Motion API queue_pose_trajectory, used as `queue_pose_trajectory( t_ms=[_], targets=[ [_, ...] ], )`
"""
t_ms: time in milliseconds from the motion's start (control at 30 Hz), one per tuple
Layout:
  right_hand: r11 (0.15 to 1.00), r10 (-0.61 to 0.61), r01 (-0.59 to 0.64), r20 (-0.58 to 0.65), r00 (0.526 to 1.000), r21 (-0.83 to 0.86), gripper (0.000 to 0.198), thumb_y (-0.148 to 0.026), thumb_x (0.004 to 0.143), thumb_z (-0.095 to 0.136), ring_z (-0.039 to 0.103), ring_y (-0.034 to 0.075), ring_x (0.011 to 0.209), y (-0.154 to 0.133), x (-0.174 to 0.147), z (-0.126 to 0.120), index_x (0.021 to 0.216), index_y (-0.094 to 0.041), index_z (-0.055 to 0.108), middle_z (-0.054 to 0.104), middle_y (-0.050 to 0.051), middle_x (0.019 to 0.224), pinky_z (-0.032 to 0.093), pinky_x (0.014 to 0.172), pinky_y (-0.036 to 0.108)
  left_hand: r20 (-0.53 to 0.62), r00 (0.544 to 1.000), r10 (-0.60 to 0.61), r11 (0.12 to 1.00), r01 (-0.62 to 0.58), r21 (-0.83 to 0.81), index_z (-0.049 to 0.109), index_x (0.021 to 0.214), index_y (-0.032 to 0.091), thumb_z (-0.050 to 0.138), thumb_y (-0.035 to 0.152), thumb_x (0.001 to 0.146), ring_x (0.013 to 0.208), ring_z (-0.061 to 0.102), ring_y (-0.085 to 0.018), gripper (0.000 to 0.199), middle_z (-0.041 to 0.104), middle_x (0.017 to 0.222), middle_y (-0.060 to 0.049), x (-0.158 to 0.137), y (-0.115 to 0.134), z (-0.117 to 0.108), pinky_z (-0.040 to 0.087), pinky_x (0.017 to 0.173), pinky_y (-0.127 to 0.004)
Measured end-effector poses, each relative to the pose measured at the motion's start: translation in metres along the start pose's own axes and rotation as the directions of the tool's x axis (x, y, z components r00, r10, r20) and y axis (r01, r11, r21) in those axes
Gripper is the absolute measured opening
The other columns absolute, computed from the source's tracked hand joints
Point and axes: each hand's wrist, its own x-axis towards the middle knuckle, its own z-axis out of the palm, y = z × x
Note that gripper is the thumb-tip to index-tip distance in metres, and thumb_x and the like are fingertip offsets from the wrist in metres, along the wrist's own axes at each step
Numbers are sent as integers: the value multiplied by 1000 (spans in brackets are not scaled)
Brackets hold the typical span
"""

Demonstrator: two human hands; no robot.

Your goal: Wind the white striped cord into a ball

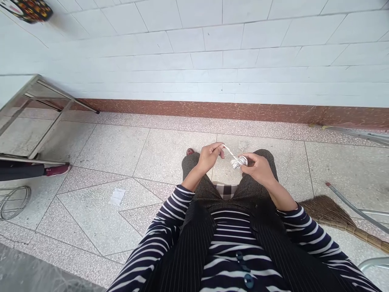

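Above the knees (265, 157), in the head view, a bundle of white cord (238, 163) is held in the right hand (258, 167), pinched between thumb and fingers. By the left hand (210, 156), a strand (231, 152) is gripped between thumb and fingertips, and it is stretched slantwise down to the bundle across the gap between the hands. Another small white coil (242, 144) is seen on the floor (173, 150), apart from both hands. To the right, a straw broom (328, 211) is laid on the floor, with a metal tube (348, 198) placed near it. To the left, a pale scrap (117, 196) is seen lying flat; farther off, a metal frame (67, 96) is stood near the wall (212, 61), and another person's red shoe (57, 169) is shown just beside its lower rail. The wall is faced with white tiles and edged below by a reddish-brown skirting (182, 108). At upper left, a patterned object (36, 12) is cut off by the view's edge; what it is cannot be told.
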Motion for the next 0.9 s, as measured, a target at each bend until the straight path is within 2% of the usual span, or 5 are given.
queue_pose_trajectory(
  t_ms=[200, 500, 633, 733, 900],
  targets=[
    [971, -29, -9, 155, 987, 238, 33, -28, 64, 79, 64, 18, 75, -14, -5, -1, 96, -20, 78, 73, 3, 87, 53, 67, 30, 105, 994, 23, 995, -34, 97, 68, 75, 15, 49, 43, 99, 68, 57, -13, 41, 66, 68, -2, -2, -5, 5, 44, 73, -24],
    [910, 65, -55, -11, 998, 411, 38, -30, 61, 84, 67, 19, 77, -19, 4, 4, 94, -18, 71, 73, 5, 88, 57, 68, 32, 194, 976, -104, 985, 73, 158, 62, 67, 16, 46, 39, 100, 60, 53, -12, 43, 65, 64, -1, -42, -23, 34, 40, 67, -23],
    [974, -3, 33, -131, 991, 223, 34, -42, 72, 72, 67, 20, 75, -4, 18, 13, 96, -18, 67, 73, 7, 89, 57, 67, 34, 295, 949, -112, 959, 25, 282, 64, 78, 19, 47, 35, 100, 60, 56, -13, 33, 66, 65, 1, -57, -24, 48, 39, 67, -24],
    [996, -79, 83, -203, 976, 11, 30, -36, 72, 69, 66, 20, 74, 10, 30, 13, 97, -20, 66, 72, 6, 91, 54, 70, 35, 319, 946, -65, 901, -81, 426, 63, 76, 20, 51, 32, 98, 62, 57, -16, 27, 63, 64, -1, -59, -18, 49, 37, 66, -25],
    [957, -207, 185, -78, 975, -223, 27, -20, 65, 65, 63, 24, 83, 23, 35, 8, 92, -22, 68, 70, 8, 97, 50, 85, 41, 356, 927, 118, 814, -296, 500, 65, 71, 19, 52, 25, 96, 65, 57, -19, 28, 61, 62, -5, -41, -2, 29, 44, 82, -32]
  ],
)
